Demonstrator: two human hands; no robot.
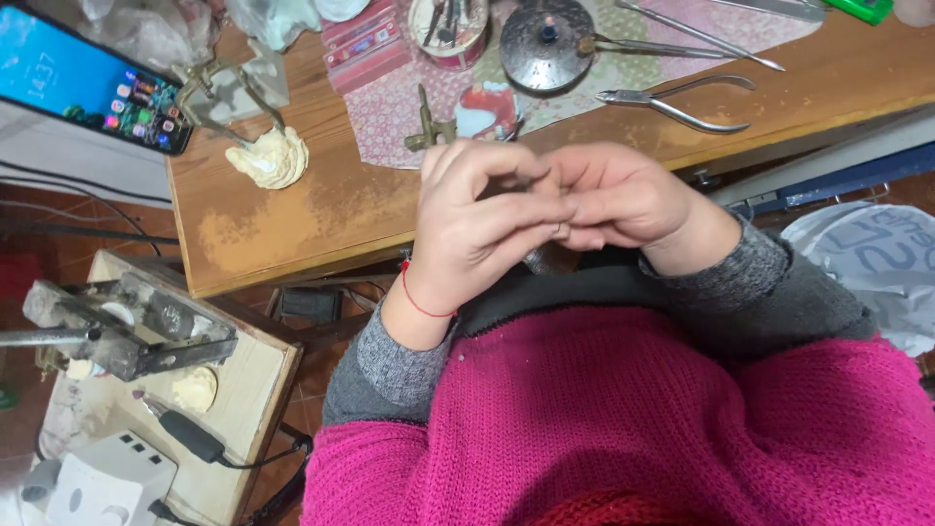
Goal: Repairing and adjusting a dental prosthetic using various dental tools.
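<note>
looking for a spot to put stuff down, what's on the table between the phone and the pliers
In the head view, between the phone and the pliers lie a cream lump, a brass clamp and a round metal dish.

A lit blue-screened phone [93, 83] lies top left; pink flat packets [365, 44] rest mid-bench.

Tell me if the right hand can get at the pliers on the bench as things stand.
Probably yes: the pliers lie in the open on the wooden bench just beyond the right hand, though its fingers are pressed against the left hand.
</note>
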